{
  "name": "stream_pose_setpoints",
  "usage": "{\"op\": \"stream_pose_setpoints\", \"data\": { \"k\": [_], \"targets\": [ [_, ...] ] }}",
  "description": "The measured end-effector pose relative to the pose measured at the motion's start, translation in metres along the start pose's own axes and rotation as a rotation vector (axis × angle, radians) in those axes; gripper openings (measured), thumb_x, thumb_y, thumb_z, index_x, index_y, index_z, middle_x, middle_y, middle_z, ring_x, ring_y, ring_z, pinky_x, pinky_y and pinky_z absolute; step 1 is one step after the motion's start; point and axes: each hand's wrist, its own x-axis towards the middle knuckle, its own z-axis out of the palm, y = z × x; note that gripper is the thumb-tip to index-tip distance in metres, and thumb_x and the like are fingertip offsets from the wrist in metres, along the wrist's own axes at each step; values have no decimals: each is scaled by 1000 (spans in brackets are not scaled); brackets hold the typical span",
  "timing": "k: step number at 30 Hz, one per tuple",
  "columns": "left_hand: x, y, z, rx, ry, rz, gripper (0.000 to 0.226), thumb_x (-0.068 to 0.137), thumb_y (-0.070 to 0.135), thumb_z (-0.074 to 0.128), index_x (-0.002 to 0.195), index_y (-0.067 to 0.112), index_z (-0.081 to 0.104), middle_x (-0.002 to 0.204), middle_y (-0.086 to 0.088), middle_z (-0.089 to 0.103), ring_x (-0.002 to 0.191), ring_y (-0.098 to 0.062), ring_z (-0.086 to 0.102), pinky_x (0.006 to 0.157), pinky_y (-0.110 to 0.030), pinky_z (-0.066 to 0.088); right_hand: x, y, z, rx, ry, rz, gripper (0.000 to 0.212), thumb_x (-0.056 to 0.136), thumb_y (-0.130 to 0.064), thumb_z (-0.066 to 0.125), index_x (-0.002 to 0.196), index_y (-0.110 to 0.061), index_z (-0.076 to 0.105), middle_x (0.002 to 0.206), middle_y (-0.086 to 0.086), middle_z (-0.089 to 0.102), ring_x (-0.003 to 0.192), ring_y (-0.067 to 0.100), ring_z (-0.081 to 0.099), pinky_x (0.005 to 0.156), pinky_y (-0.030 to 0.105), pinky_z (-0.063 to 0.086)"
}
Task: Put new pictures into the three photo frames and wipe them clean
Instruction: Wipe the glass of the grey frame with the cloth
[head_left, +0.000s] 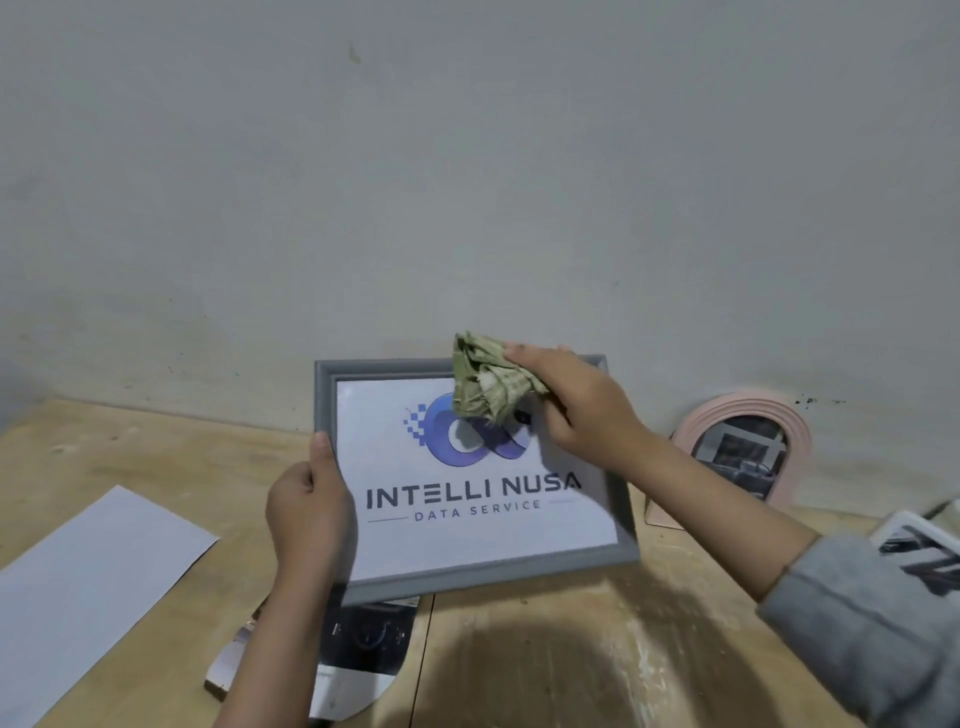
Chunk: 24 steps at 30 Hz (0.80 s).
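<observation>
Over the pale wooden surface (545, 649) a grey rectangular photo frame (332, 379), holding a white print with a blue logo and the words INTELLI NUSA DATA SERVICE, is tilted up near the wall. The left hand (309, 512) has its grip closed on the frame's left edge (thumb on the front), while the right hand (576, 405) clutches a crumpled greenish cloth (483, 384) pressed to the upper glass

Person, head view: two bare hands and forearms visible. Left hand (310, 512): no glove, ring or watch showing; forearm uncovered down to the picture's lower edge. Right hand (576, 402): likewise bare, forearm uncovered as far as a grey sleeve (862, 623) of soft knit-like fabric, its cuff bunched in folds.
</observation>
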Motion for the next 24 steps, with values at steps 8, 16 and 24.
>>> {"op": "stream_pose_setpoints", "data": {
  "k": [8, 16, 24],
  "targets": [
    [0, -1, -5, -76, -33, -69, 52, 98, 48, 39, 63, 9, 38, 62, -12, 42, 59, -21, 37, 57, -31, 28, -26, 0, 33, -240, -300, -125, 70, 76, -15, 33, 146, -16, 31, 154, 5, 28, 143, 21, 22, 113, 50, 14],
    [9, 0, -15, -73, 32, -98, 50, 99, 46, 38, 61, 15, 25, 60, -6, 27, 57, -21, 25, 54, -33, 21, -83, -11, 47, -188, -425, -186, 77, 67, -9, 34, 144, -17, 32, 152, 6, 33, 142, 19, 27, 110, 51, 20],
    [8, -6, -14, -57, 56, -92, 52, 99, 45, 37, 60, 14, 23, 59, -7, 26, 57, -22, 25, 54, -33, 20, -108, -23, 39, 130, -579, 49, 69, 75, 3, 30, 133, -29, 49, 143, -11, 46, 133, 9, 41, 109, 38, 38]
  ]
}}
